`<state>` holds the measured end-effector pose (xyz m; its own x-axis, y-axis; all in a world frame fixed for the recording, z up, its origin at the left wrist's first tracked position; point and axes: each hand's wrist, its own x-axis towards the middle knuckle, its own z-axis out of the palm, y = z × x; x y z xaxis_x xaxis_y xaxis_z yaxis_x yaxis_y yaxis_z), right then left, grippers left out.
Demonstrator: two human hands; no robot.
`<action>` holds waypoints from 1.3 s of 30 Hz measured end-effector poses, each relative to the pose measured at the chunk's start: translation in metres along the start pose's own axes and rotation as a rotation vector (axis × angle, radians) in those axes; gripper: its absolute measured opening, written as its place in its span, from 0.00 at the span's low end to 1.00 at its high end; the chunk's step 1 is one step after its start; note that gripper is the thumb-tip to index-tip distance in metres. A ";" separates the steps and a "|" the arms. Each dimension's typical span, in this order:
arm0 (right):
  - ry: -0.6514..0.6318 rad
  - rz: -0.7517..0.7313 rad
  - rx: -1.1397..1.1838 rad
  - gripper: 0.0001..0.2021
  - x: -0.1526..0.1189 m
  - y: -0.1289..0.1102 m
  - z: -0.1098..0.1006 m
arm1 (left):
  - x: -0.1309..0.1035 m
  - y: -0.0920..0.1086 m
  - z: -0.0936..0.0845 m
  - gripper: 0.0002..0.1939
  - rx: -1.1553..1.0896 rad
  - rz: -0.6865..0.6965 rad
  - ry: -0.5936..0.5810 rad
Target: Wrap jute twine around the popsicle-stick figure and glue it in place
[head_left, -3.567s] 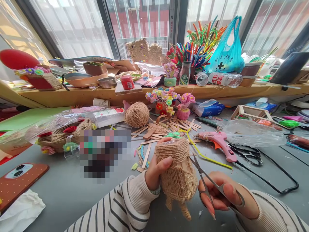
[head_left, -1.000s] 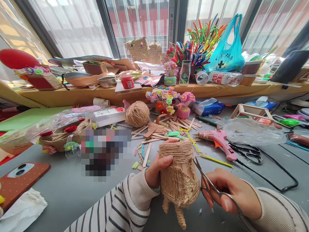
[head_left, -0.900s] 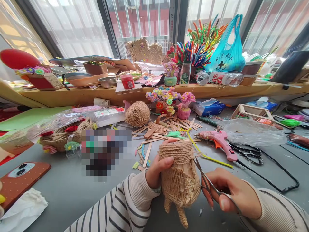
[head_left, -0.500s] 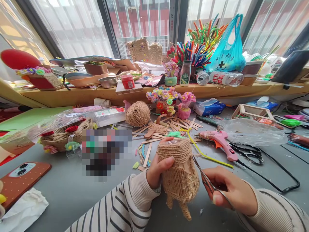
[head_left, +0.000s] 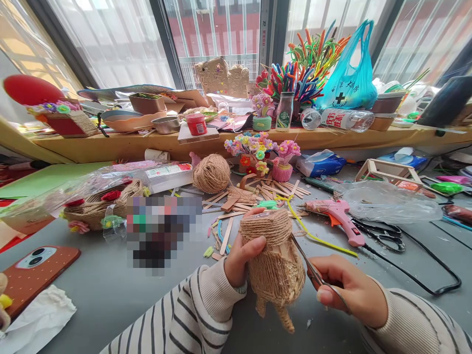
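In the head view my left hand (head_left: 245, 250) is closed round the upper left side of a twine-wrapped jar (head_left: 276, 270). The jar tilts, and short twine-covered legs stick out at its bottom. A strip of bare, paler surface shows on its right side between the twine bands. My right hand (head_left: 348, 290) grips metal tweezers (head_left: 313, 270) between thumb and fingers. Their tips touch or nearly touch the jar's right side, by the upper twine band. A loose wisp of twine (head_left: 300, 232) shows beside the tips.
Behind the jar lie a twine ball (head_left: 211, 173), wooden craft sticks (head_left: 241, 196) and a yellow pipe cleaner (head_left: 313, 237). To the right are a pink glue gun (head_left: 346, 221) with its black cord and black scissors (head_left: 387, 238). A phone (head_left: 44, 273) lies left; a crowded ledge (head_left: 147, 145) runs behind.
The tweezers and my right hand have shifted slightly left, bringing the tips nearer the jar. My left hand keeps its grip, and the view has moved a little.
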<state>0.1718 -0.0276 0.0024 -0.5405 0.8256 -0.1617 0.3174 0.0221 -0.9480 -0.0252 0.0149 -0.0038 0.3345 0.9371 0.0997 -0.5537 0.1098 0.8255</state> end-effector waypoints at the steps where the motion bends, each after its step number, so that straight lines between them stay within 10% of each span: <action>1: 0.004 -0.010 -0.001 0.34 0.000 0.000 0.000 | 0.000 0.000 0.000 0.39 -0.003 -0.001 0.001; 39: 0.010 -0.140 0.134 0.32 0.004 0.002 0.011 | -0.001 0.000 0.000 0.35 0.017 0.014 -0.011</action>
<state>0.1618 -0.0307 -0.0034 -0.5640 0.8255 -0.0233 0.1329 0.0629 -0.9891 -0.0256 0.0136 -0.0041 0.3355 0.9347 0.1172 -0.5453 0.0913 0.8332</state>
